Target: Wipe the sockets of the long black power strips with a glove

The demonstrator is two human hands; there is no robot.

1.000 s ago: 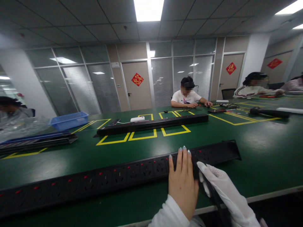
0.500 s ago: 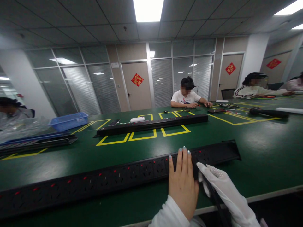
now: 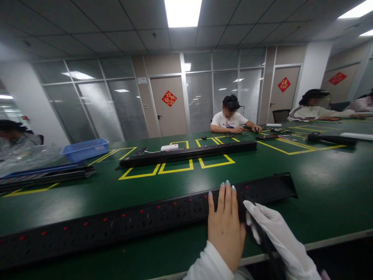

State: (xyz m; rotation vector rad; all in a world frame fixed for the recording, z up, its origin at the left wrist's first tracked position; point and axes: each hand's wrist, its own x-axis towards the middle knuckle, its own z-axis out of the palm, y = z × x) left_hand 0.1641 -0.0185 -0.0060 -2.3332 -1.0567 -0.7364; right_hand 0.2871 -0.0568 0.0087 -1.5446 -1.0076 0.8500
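A long black power strip [image 3: 140, 223] with a row of sockets and small red switches lies across the near part of the table. My left hand [image 3: 224, 225], bare, rests flat on its right part with fingers stretched out. Just to the right, my right hand [image 3: 276, 229] wears a white glove. Its fingers are closed round a thick black cord [image 3: 266, 243] that runs down over the table's edge. The cord's upper end meets the strip beside my left hand; whether a plug sits in a socket there is hidden.
A second black strip [image 3: 201, 152] lies farther back with a white device [image 3: 169, 147] by it. At left are a blue basket [image 3: 86, 149], clear plastic wrap [image 3: 32, 153] and stacked dark rails [image 3: 58, 173]. Yellow tape marks the green table [image 3: 329, 194]. Several people sit around it.
Almost nothing differs. Both hands keep their places on the strip and cord, and the view has shifted very slightly.
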